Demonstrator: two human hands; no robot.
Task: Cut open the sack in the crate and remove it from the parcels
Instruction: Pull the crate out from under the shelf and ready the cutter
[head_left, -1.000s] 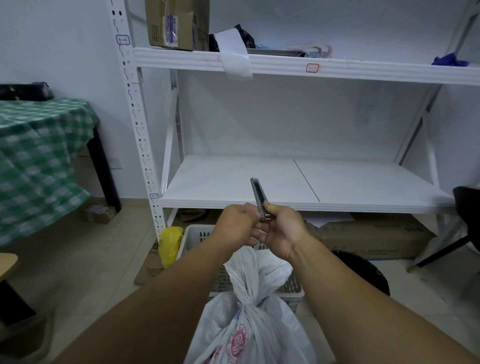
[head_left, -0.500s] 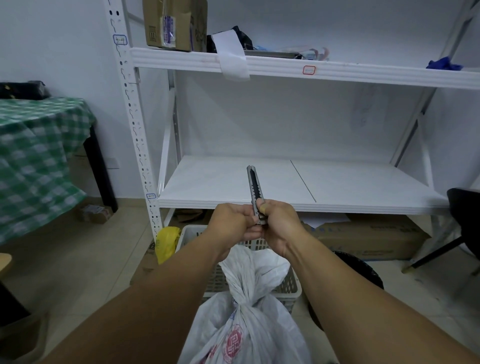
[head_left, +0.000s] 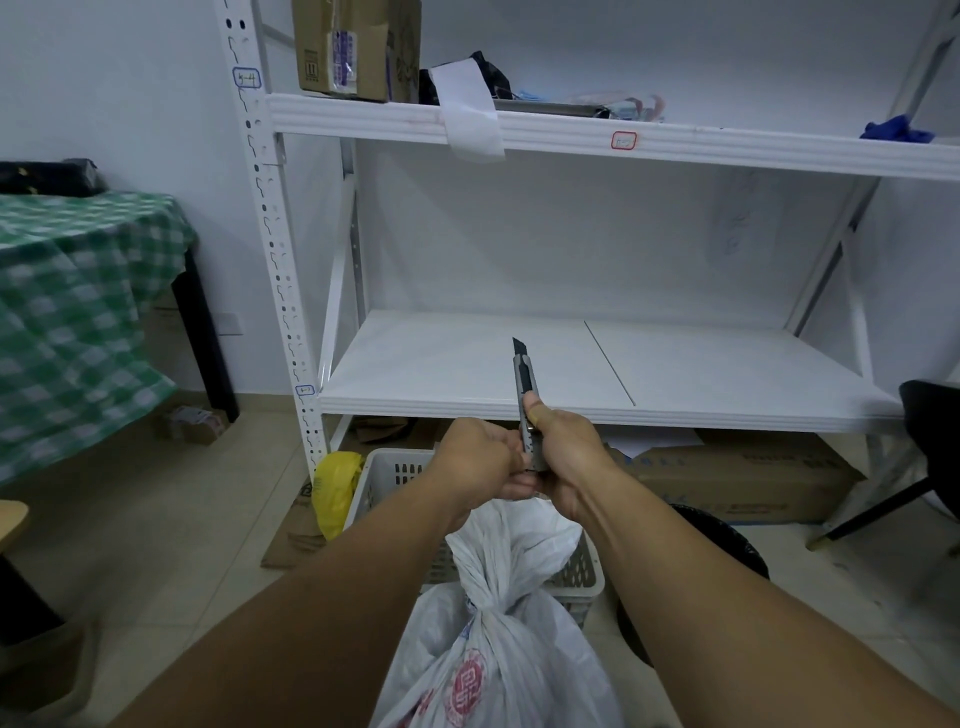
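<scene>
White plastic sack (head_left: 498, 649): judged soft, light, slippery; best gripped at knot. Above it, knife (head_left: 525, 395) clasped by left hand (head_left: 478, 457), right hand (head_left: 569, 462).

Tiled floor (head_left: 156, 519), slotted crate (head_left: 384, 473) on it, yellow bag (head_left: 335, 483) beside, long cardboard box (head_left: 753, 478)

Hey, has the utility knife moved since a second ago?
Yes. The utility knife has swung from tilted to nearly upright, its tip reaching higher above the lower shelf front edge.
</scene>
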